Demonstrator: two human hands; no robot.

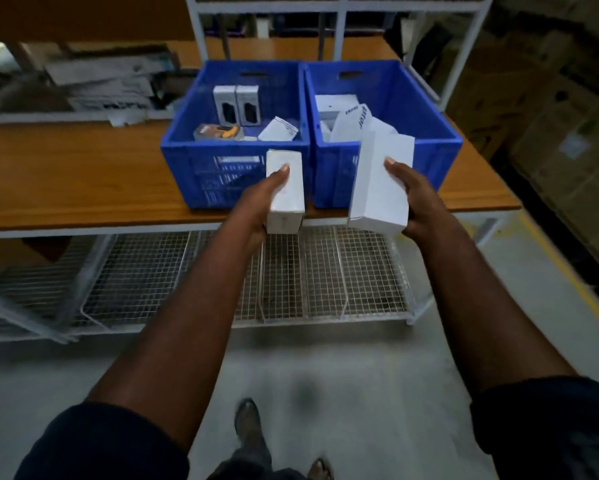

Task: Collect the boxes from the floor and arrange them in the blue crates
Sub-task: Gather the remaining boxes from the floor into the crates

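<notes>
Before the bench (83, 188), boxes held.
Left grip (258, 206) clasped a small box (287, 202), right grip (421, 199) a larger box (377, 192), fingers hidden; blue crates (235, 144) at 12 o'clock.

We look through one wide-angle head camera, facing forward and down at the blue crates (187, 161) on the bench (66, 188), from near its front edge, with the floor (377, 368) below.

You're in a warehouse packing bay | cardboard cartons (550, 140) stacked far right | yellow floor line (568, 273) right | wooden workbench (66, 181) with blue crates (187, 174) | wire-mesh shelf (325, 278) beneath
</notes>
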